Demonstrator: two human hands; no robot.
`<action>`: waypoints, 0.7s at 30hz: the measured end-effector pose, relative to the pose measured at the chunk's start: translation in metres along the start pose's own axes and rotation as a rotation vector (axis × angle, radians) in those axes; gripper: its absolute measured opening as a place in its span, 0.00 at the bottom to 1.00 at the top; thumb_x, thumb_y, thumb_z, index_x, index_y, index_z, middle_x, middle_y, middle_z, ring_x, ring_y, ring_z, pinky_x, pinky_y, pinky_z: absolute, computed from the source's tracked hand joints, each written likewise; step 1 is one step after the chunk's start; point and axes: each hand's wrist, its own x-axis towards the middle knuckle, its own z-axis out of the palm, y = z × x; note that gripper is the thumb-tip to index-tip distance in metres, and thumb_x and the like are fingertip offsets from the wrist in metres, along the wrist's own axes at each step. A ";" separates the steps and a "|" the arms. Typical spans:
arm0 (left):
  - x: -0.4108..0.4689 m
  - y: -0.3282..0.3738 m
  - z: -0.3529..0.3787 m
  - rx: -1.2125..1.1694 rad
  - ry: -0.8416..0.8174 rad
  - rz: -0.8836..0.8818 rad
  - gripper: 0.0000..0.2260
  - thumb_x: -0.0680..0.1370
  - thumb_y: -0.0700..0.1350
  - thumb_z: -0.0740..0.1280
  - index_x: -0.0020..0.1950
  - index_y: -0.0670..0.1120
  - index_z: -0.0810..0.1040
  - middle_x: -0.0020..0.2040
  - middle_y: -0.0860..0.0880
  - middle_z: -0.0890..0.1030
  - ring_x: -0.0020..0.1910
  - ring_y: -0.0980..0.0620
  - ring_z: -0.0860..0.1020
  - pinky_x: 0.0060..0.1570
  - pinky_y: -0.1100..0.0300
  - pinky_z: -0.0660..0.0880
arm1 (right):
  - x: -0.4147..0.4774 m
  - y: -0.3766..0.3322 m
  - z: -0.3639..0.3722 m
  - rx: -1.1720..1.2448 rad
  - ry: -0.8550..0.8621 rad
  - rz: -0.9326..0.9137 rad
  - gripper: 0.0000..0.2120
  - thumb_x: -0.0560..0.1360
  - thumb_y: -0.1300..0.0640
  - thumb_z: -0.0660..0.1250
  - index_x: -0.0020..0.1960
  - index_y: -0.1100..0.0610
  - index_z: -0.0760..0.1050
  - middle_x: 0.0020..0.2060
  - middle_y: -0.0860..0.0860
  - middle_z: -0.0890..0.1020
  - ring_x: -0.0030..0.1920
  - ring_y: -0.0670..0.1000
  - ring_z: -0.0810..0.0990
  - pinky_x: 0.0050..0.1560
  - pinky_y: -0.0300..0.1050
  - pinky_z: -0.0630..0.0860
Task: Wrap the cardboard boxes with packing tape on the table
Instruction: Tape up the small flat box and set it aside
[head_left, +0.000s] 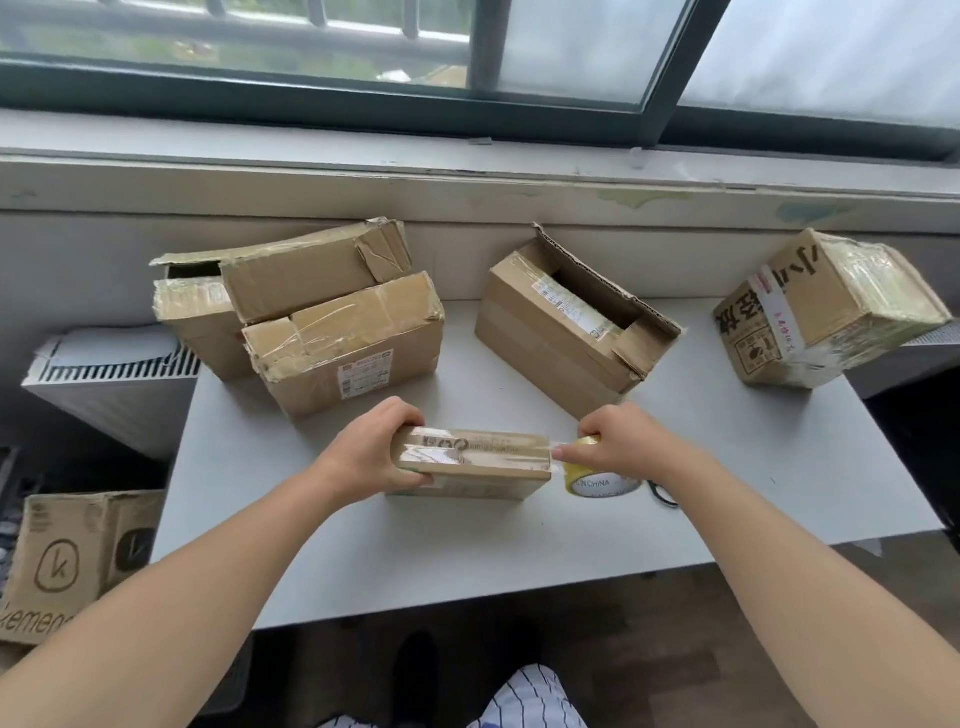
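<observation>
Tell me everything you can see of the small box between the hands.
The small box is flat, brown cardboard, with dark print along its top and a glossy clear tape strip laid lengthwise over it. It lies level near the middle of the table. The left hand grips its left end; at its right end the strip runs on to the tape roll in the right hand.

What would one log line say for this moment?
step: taping small box | left hand: grips box | right hand: holds tape roll at box's right end
</observation>
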 end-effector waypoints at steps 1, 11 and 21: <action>0.000 -0.002 0.001 -0.001 0.003 0.003 0.26 0.63 0.50 0.83 0.55 0.51 0.75 0.50 0.62 0.73 0.49 0.61 0.73 0.47 0.64 0.71 | 0.002 0.003 0.006 0.012 -0.006 0.008 0.30 0.71 0.26 0.65 0.37 0.54 0.80 0.34 0.53 0.81 0.38 0.51 0.79 0.36 0.48 0.71; -0.010 0.002 0.008 0.510 -0.026 0.162 0.35 0.72 0.59 0.75 0.72 0.40 0.73 0.61 0.45 0.77 0.61 0.43 0.77 0.67 0.41 0.72 | 0.010 0.012 0.026 0.091 0.001 0.010 0.27 0.74 0.28 0.65 0.38 0.53 0.80 0.33 0.51 0.80 0.38 0.49 0.78 0.35 0.47 0.70; 0.007 0.114 0.087 0.766 -0.254 0.140 0.49 0.78 0.71 0.54 0.82 0.36 0.40 0.83 0.37 0.45 0.82 0.37 0.42 0.75 0.30 0.41 | 0.011 0.015 0.038 0.121 -0.007 -0.013 0.24 0.77 0.30 0.63 0.41 0.51 0.79 0.35 0.50 0.80 0.40 0.48 0.77 0.40 0.48 0.73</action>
